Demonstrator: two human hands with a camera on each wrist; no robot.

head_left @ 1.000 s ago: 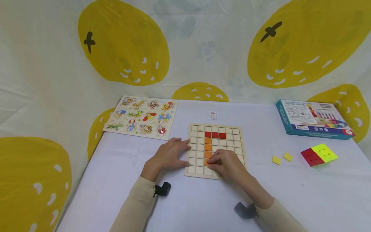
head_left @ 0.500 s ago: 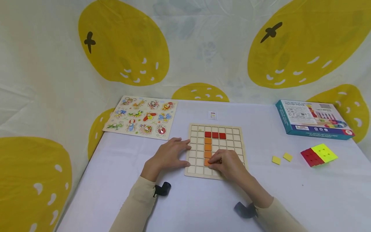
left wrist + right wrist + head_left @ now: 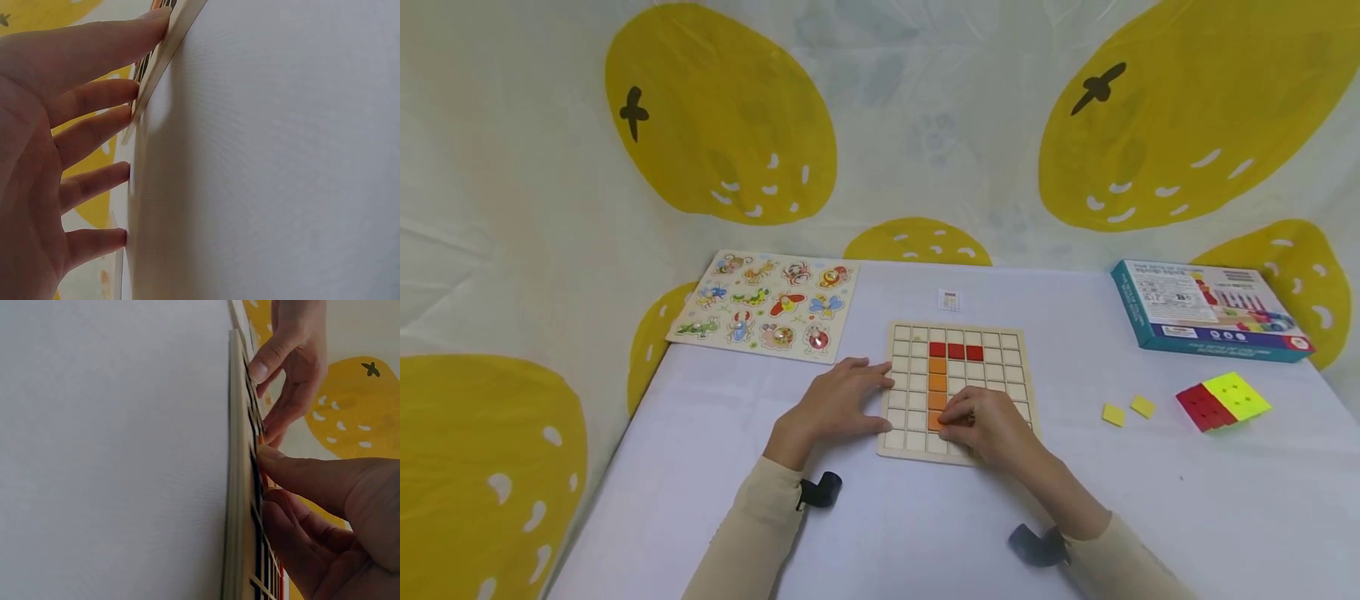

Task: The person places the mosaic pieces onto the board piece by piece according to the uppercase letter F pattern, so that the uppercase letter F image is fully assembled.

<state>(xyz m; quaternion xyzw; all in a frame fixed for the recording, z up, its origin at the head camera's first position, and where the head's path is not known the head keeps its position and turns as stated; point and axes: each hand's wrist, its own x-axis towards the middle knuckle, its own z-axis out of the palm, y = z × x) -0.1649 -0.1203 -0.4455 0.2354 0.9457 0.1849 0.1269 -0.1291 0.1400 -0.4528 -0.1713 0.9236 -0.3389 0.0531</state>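
A wooden grid board (image 3: 917,442) lies flat on the white table. Three red tiles (image 3: 956,351) form a short row near its top, and a column of orange tiles (image 3: 937,383) runs down below the leftmost red one. My right hand (image 3: 992,425) pinches the lowest orange tile (image 3: 934,422) between thumb and bent fingers; in the right wrist view the thumb and a fingertip meet at its edges (image 3: 265,481). My left hand (image 3: 838,400) spreads loosely at the board's left edge, thumb and fingertips touching the rim, as the left wrist view shows.
Two yellow tiles (image 3: 1113,415) lie right of the board, beside a red and yellow puzzle cube (image 3: 1223,402). An insect peg puzzle (image 3: 763,304) sits at back left, a teal box (image 3: 1213,308) at back right. A small pattern card (image 3: 950,300) lies behind the board.
Both hands stay in place, and the tiles keep their places on the board. Only the head view has shifted very slightly.
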